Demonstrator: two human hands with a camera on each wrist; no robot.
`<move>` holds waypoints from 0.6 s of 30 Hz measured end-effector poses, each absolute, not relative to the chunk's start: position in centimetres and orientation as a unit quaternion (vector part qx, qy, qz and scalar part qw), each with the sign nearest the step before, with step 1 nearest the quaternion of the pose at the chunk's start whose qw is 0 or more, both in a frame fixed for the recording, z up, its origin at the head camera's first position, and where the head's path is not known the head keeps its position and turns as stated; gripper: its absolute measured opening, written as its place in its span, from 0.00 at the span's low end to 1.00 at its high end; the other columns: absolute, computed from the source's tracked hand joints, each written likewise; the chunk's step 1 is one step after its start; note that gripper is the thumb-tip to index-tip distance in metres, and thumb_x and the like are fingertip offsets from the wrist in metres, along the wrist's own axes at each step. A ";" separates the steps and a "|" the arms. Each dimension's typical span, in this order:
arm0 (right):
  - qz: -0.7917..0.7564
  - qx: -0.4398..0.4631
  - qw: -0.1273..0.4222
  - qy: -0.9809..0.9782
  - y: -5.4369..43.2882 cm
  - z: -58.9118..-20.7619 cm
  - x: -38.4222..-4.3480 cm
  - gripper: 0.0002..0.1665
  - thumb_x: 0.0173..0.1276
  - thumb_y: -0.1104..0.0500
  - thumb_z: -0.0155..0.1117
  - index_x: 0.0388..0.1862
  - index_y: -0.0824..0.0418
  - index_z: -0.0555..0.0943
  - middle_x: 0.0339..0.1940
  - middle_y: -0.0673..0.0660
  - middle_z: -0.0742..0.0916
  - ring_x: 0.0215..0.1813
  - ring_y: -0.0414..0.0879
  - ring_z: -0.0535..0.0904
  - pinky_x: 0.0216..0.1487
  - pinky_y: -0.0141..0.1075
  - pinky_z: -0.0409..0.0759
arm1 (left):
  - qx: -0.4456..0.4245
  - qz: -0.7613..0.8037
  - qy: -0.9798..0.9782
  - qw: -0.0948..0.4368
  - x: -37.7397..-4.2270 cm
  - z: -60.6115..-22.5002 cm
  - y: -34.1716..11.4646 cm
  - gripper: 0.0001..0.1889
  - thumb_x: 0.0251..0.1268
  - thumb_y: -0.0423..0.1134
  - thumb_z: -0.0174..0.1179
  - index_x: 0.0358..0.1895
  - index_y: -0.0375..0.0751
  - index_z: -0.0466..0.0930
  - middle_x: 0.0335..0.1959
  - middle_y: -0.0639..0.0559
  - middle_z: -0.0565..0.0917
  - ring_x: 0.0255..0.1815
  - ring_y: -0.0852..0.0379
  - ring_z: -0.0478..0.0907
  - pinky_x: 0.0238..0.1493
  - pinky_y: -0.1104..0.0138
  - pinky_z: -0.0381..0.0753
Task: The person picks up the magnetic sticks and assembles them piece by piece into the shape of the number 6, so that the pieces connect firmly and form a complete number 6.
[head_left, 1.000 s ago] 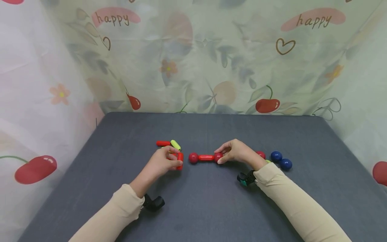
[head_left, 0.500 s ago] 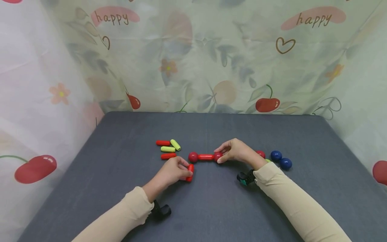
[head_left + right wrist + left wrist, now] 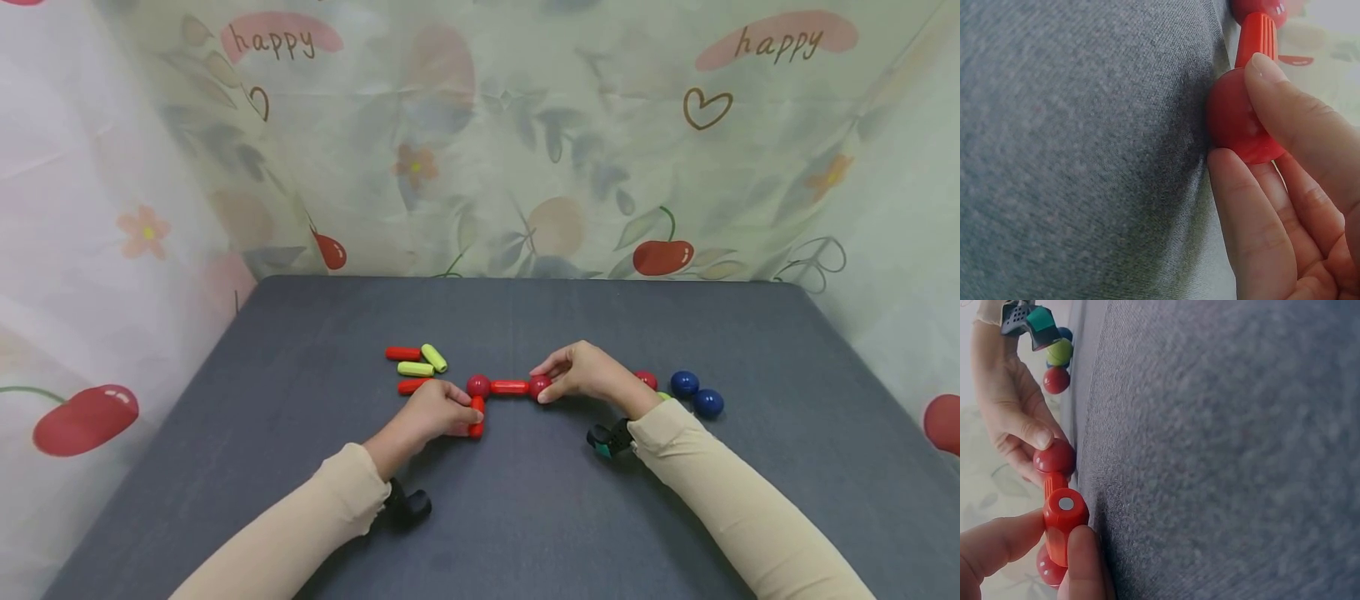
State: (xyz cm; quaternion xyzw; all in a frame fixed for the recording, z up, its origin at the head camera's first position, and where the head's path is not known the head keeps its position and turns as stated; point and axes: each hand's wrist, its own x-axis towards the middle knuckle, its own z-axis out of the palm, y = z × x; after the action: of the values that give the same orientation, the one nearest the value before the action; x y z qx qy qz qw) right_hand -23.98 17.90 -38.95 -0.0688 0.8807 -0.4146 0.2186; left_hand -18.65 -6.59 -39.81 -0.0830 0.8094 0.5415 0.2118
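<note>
Between the thumb and fingers of my left hand (image 3: 433,410) is a short red rod (image 3: 477,429). It points toward me, its far end right at the left red ball (image 3: 477,385). In the left wrist view a silvery disc (image 3: 1066,504) shows on the rod's near end. A second red rod (image 3: 510,388) lies crosswise, joining that ball to the right red ball (image 3: 1235,115). My right hand (image 3: 592,377) pinches the right ball with thumb and fingertips, close over the dark cloth.
Left of the joined pieces lie yellow-green rods (image 3: 416,369) and red rods (image 3: 403,354), one partly behind my left hand. Beyond my right wrist are blue balls (image 3: 708,404), another red ball (image 3: 646,380) and a yellow-green ball (image 3: 1060,352). A printed curtain (image 3: 510,167) hangs behind the grey table (image 3: 525,517).
My left hand has carried its red rod from the loose rods rightward, first nearer me, then up against the left red ball. My right hand stays on the right ball.
</note>
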 end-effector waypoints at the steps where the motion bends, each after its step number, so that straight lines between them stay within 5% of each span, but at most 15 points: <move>1: -0.414 -0.069 0.219 0.881 17.9 -38.9 -24.0 0.25 0.47 0.57 0.81 0.47 0.58 0.87 0.40 0.53 0.90 0.39 0.41 0.83 0.43 0.34 0.81 | -0.085 0.543 0.808 0.213 -18.7 -39.7 -6.5 0.14 0.55 0.29 0.68 0.43 0.32 0.75 0.40 0.42 0.81 0.26 0.60 0.82 0.37 0.65 0.84; 18: -0.412 -0.073 0.219 0.881 17.9 -39.0 -24.0 0.25 0.48 0.57 0.81 0.47 0.58 0.86 0.41 0.53 0.89 0.40 0.41 0.83 0.44 0.35 0.81 | -0.075 0.547 0.805 0.216 -18.9 -39.8 -6.7 0.13 0.54 0.28 0.68 0.40 0.32 0.74 0.37 0.43 0.81 0.27 0.59 0.82 0.37 0.64 0.85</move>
State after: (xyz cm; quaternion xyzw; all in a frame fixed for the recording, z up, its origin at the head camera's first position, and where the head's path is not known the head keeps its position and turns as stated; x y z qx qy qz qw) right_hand -23.95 17.91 -38.95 -0.0733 0.8812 -0.4124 0.2189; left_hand -18.88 -6.72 -39.75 -0.0748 0.8054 0.5468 0.2163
